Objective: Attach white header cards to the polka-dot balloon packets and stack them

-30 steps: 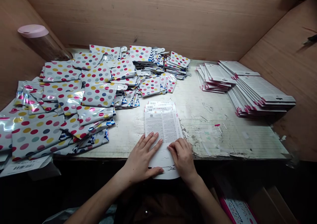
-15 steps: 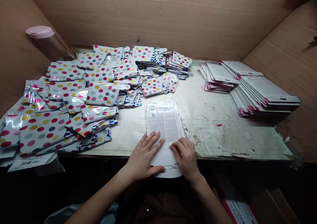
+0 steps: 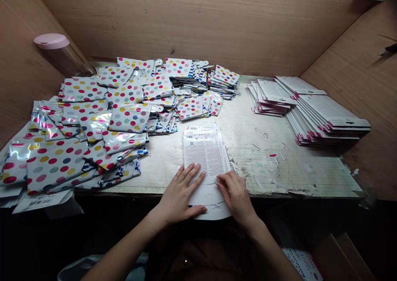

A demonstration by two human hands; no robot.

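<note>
A small stack of white printed cards (image 3: 203, 161) lies at the table's front edge, its bottom end jutting past the edge. Fine text, a square code and dark wavy lines show on the top one. My left hand (image 3: 182, 192) rests flat on its left side, fingers spread. Over the right side, my right hand (image 3: 234, 196) has thumb and forefinger pinched together above the surface. Something small and pale shows at those fingertips, too small to name.
Polka-dot foil packets (image 3: 125, 117) are heaped on the left and back. Flat white packs with pink edges (image 3: 330, 111) stand in piles at right. A pink-lidded container (image 3: 52, 42) leans in the left corner. Paper scraps (image 3: 273, 155) litter the table (image 3: 245, 136). Wooden walls enclose it.
My right hand has shifted slightly right, its fingers still pinched. My left hand stays on the cards. The camera view has turned a little.
</note>
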